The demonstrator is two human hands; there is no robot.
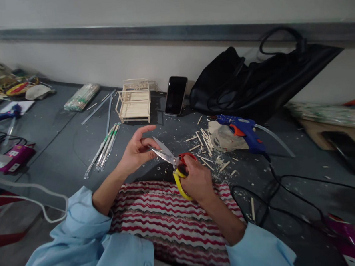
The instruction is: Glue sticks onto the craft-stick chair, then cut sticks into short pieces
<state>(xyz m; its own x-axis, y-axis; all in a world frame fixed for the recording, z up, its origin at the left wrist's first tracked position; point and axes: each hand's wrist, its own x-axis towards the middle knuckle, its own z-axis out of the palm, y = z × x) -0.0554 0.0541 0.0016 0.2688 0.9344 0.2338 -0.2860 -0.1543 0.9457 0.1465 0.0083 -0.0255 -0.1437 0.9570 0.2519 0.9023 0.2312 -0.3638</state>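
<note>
I see the person's right hand curled around the red and yellow handles of the scissors. The scissors are up over the near side of the grey table, in front of the person. They are long from handles to tips, and they lie on a slant. The tips point away from the person and to the left, and the handles are nearer, to the right. The two blades are a little bit apart.

The left hand is right by the tips. One finger sticks out straight, and the thumb and other fingers bend in close to the blades. I cannot tell if they pinch anything.

A striped cloth hides the table's near edge. At the far edge is the wall. There is some room to move between the hands and the little stick model, and more past the wrapped sticks on the left. On the right it is tight: cut sticks and a blue glue gun lie near the right hand.
</note>
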